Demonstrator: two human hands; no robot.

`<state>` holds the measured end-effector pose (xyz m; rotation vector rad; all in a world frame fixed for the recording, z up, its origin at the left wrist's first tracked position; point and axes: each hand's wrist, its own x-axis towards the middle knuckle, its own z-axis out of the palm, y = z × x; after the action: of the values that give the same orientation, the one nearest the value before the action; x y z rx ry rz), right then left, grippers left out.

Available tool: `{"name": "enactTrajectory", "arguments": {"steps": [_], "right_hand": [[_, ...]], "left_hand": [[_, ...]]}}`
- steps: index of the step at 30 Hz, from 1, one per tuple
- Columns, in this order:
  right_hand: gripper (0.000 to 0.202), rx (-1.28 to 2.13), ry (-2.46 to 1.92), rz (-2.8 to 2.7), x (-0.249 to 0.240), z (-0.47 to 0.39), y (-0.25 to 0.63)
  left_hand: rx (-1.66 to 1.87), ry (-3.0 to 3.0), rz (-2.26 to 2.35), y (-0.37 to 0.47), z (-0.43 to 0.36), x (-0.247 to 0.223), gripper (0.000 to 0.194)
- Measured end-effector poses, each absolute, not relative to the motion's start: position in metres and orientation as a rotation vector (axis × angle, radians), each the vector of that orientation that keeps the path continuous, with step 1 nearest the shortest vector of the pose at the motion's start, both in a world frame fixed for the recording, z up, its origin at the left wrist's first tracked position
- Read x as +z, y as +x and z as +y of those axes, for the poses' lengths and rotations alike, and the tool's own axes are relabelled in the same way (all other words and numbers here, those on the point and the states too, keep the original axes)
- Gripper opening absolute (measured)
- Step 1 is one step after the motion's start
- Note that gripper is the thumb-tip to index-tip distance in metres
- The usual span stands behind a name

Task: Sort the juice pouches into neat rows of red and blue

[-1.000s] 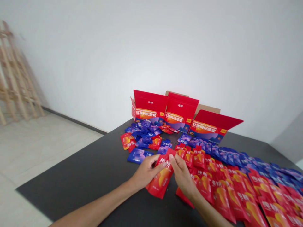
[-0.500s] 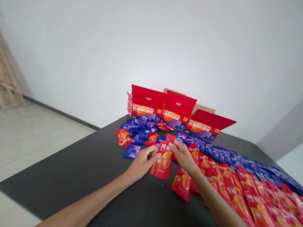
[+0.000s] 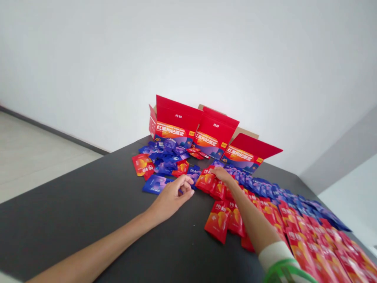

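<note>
My right hand [image 3: 222, 175] reaches to the front end of the red rows, its fingers closed on the top of a red pouch [image 3: 205, 181] that lies on the dark table. Left of it, my left hand [image 3: 173, 196] hovers over the table with loosely curled fingers and nothing between them. Beyond my left hand is a loose pile of blue pouches [image 3: 167, 159], with a red pouch [image 3: 142, 165] at its left side and a blue pouch [image 3: 156, 184] in front. Two more red pouches [image 3: 218, 221] lie below my right wrist.
Three open red boxes [image 3: 175, 127] stand at the table's back edge by a white wall. Overlapping rows of red pouches [image 3: 300, 251] and blue pouches [image 3: 265, 188] run to the right. Bare dark tabletop [image 3: 73, 208] shows at the left.
My right hand has moved the red pouch from between both hands forward and down onto the table by the rows. My left hand has let go of it. The view has shifted slightly.
</note>
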<state>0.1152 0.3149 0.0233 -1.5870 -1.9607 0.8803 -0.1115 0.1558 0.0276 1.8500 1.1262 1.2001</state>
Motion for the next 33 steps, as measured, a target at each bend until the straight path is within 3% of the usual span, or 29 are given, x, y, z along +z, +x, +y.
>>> {"name": "enactTrajectory", "arguments": {"steps": [12,18,29,33], "right_hand": [[0.035,0.579,-2.087,-2.196,0.033,0.322,0.112],[0.063,0.322,-1.993,-2.344,0.035,0.311,0.085],[0.118,0.585,-2.043,-2.290,0.037,0.325,0.039],[0.132,0.793,-1.836,-2.214,0.038,0.331,0.031]], "left_hand": [[1.178,1.955,1.351,-0.118,0.158,0.030,0.013],[1.220,1.928,1.370,-0.119,0.161,0.030,0.016],[1.213,1.956,1.396,-0.119,0.159,0.035,0.018],[1.207,1.977,1.416,-0.119,0.158,0.036,0.017]]}}
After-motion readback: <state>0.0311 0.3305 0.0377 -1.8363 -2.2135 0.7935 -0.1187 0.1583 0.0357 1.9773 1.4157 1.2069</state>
